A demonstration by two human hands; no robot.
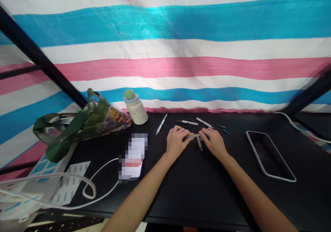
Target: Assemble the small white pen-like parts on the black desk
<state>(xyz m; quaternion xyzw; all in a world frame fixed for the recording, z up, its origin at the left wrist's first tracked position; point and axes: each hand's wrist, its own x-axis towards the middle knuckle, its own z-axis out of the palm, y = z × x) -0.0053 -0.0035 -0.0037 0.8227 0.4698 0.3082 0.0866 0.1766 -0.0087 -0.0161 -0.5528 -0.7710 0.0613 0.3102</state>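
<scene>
Our left hand (178,140) and right hand (213,142): grips clamped on slim pen part (194,135) | risk: uneven pressure could slip it into loose piece (200,144)

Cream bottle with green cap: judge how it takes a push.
The cream bottle with green cap would probably feel stiff, its wall looking undented. Taller than wide, it may tip if pushed near the top, and its round body could then roll.

Grey-white pen part (194,135): slim, held at both ends, roughly level left to right. Short pen piece (200,144): pale, lies just near of it, pointing near-far. 3 white pens (161,124) lie farther back, 2 with thin tips protruding.
</scene>
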